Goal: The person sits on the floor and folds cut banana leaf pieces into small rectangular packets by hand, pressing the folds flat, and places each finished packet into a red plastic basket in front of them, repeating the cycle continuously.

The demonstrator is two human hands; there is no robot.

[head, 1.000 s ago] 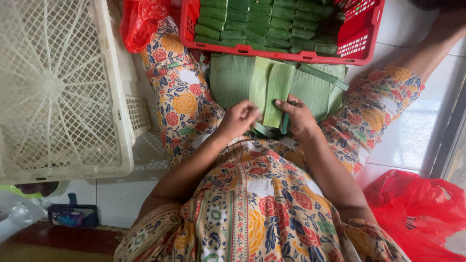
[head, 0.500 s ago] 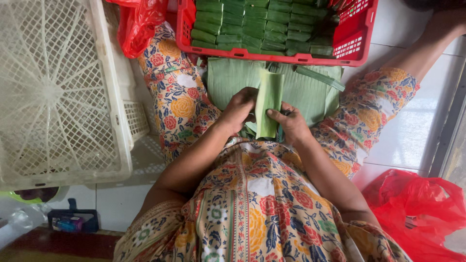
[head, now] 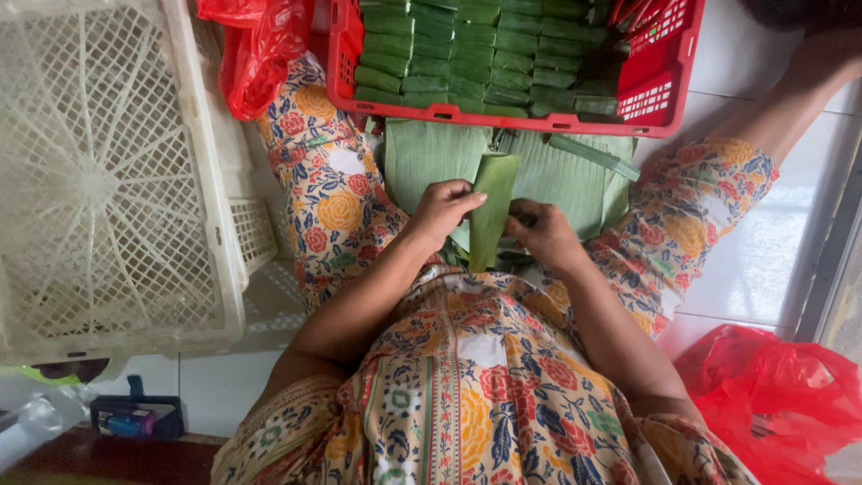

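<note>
Person seated on floor, floral-print clothes, both hands working in lap at frame centre. Left hand (head: 442, 208) fingers curled, pinching the left edge of a folded banana-leaf parcel (head: 490, 211). Right hand (head: 541, 235) fingers bent, gripping the parcel's right side low down; fingertips partly hidden behind the leaf. Parcel is long, narrow, green, standing roughly upright between the 2 hands, top end pointing to 12 o'clock, lower end hidden between the hands.

Under the hands: flat banana leaves (head: 557, 175) spread across the lap, reaching up to the basket edge. A loose leaf strip (head: 594, 156) lies tilted on them at 2 o'clock of the parcel.

At 12 o'clock: red plastic basket (head: 664, 94), filled with rows of stacked green leaf parcels (head: 467, 45), touching the flat leaves' far edge.

At 9 o'clock: large white lattice crate (head: 108, 180), tipped up just beside the left knee. Red plastic bag (head: 256, 49) at 11 o'clock, between crate and basket. Second red plastic bag (head: 772, 395) at 4 o'clock on the tiled floor (head: 763, 242). At 7 o'clock, small dark box (head: 135, 418) on the floor, contents too small to tell.
</note>
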